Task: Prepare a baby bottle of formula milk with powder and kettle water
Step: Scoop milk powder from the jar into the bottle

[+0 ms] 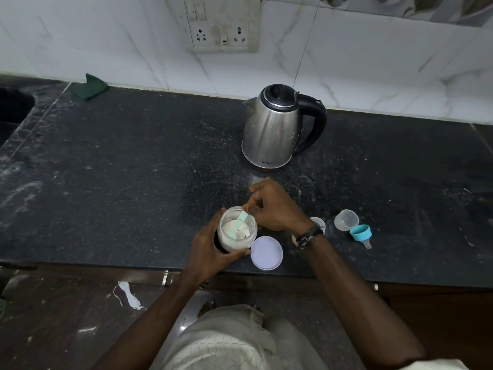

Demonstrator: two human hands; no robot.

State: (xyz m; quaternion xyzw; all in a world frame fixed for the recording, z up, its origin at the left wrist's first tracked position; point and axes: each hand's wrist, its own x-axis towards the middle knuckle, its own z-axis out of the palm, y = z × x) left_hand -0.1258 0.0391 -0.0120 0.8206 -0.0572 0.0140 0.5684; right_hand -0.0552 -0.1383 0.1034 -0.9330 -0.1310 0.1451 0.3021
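Observation:
A clear jar (237, 228) of white formula powder stands near the front edge of the black counter (133, 169). My left hand (210, 245) grips the jar around its side. My right hand (276, 206) pinches the handle of a pale green scoop (241, 221) whose bowl is down in the powder. The jar's lavender lid (266, 252) lies flat just right of the jar. The baby bottle (318, 223) is mostly hidden behind my right wrist. A blue collar with its teat (361, 234) and a clear cap (346, 219) lie to the right. The steel kettle (277, 129) stands behind.
A green cloth (89, 86) lies at the back left by the tiled wall. A dark sink (13, 108) sits at the far left. A socket panel (222, 25) is on the wall above the kettle. Powder dusts the counter around the kettle.

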